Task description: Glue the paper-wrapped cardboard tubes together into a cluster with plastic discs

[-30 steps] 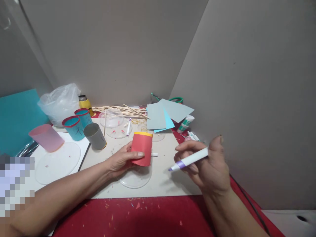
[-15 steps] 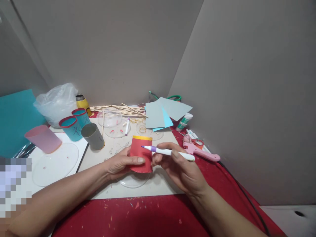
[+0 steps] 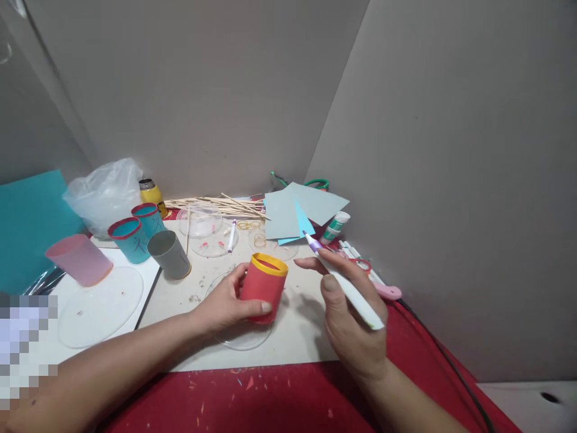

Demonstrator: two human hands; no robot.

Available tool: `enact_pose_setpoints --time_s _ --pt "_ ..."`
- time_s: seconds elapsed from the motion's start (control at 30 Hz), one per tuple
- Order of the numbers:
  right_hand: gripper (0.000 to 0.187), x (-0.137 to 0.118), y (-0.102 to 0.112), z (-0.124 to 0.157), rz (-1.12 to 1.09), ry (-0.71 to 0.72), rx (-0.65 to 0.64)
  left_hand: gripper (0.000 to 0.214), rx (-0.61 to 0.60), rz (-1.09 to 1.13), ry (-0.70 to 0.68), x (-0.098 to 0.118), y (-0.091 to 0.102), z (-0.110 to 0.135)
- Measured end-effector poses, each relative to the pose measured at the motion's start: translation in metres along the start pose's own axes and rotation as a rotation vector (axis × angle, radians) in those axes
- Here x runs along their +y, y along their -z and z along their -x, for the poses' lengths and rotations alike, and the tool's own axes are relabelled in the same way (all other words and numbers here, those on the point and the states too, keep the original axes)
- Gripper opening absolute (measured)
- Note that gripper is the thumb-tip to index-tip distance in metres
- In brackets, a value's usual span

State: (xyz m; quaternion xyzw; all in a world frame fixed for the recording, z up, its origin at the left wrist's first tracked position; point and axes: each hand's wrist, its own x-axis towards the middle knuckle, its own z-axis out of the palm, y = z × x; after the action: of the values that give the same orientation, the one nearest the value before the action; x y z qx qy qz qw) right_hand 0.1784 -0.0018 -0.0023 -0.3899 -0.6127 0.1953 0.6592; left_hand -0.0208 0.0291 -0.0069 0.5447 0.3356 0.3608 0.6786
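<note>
A red paper cylinder [image 3: 265, 291] with a yellow rim is in the grip of my left hand [image 3: 237, 300], its thumb laid across the front. The cylinder tilts so its upper opening shows, above a clear round plastic disc [image 3: 246, 344] on the board. To the right, my right hand [image 3: 356, 313] is closed on a white marker pen [image 3: 351, 293] with a purple tip pointing up and left, apart from the cylinder. Its forefinger extends toward the cylinder. No writing shows on the side of the red cylinder facing me.
On the left stand two blue cylinders [image 3: 128, 240], a grey cylinder [image 3: 170, 255] and a tilted pink one [image 3: 81, 258]. Behind lie wooden sticks [image 3: 211, 206], grey sheets [image 3: 282, 213] and a yellow bottle [image 3: 152, 195]. A pink glue gun [image 3: 390, 291] and its cord lie right.
The marker has moved away from the red cylinder, to the right, and its tip now points upward. My left hand has tilted the cylinder, bringing its opening into view.
</note>
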Motion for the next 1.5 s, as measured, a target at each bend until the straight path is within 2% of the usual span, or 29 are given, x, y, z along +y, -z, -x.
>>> enact_pose_setpoints --time_s 0.1,0.2,0.3,0.37,0.47,0.53,0.67,0.73,0.8,0.87,0.97,1.07,1.23,1.5 --pt "0.034 0.000 -0.003 0.000 0.130 0.060 -0.083 0.071 0.048 -0.248 -0.123 -0.001 -0.005 0.003" --pt "0.034 0.002 -0.008 0.000 0.245 0.196 -0.158 0.069 0.106 -0.411 -0.230 0.000 -0.010 0.005" --pt "0.036 0.004 -0.012 0.001 0.303 0.317 -0.209 0.066 0.179 -0.524 -0.253 0.000 -0.013 0.007" --pt "0.038 0.005 -0.012 0.003 0.289 0.333 -0.225 0.067 0.200 -0.540 -0.237 0.000 -0.013 0.009" --pt "0.035 0.007 -0.007 0.007 0.235 0.253 -0.177 0.075 0.115 -0.385 -0.200 -0.003 -0.012 0.010" --pt "0.027 0.008 -0.001 0.010 0.224 0.138 -0.113 0.073 0.045 -0.208 -0.134 -0.008 -0.010 0.007" --pt "0.020 0.013 0.009 0.013 0.152 -0.047 0.019 0.065 -0.019 0.224 0.105 -0.021 -0.005 -0.003" --pt "0.019 0.016 0.011 0.014 0.067 -0.082 0.017 0.066 -0.137 0.417 0.232 -0.025 -0.005 -0.005" --pt "0.019 0.019 0.012 0.013 -0.007 -0.086 -0.018 0.068 -0.261 0.512 0.305 -0.023 -0.005 -0.003" --pt "0.018 0.020 0.013 0.011 -0.052 -0.087 -0.049 0.070 -0.322 0.550 0.326 -0.018 -0.005 0.001" --pt "0.018 0.019 0.011 0.006 -0.086 -0.072 -0.068 0.072 -0.341 0.560 0.339 -0.010 -0.002 0.007" --pt "0.020 0.015 0.008 0.002 -0.136 -0.035 -0.101 0.071 -0.328 0.525 0.317 -0.005 0.000 0.009" --pt "0.020 0.005 0.006 -0.002 -0.111 -0.015 -0.170 0.061 -0.399 0.467 0.261 0.000 -0.004 0.009" --pt "0.026 0.001 0.005 -0.006 -0.053 0.041 -0.235 0.054 -0.361 0.391 0.208 0.003 -0.005 0.008"
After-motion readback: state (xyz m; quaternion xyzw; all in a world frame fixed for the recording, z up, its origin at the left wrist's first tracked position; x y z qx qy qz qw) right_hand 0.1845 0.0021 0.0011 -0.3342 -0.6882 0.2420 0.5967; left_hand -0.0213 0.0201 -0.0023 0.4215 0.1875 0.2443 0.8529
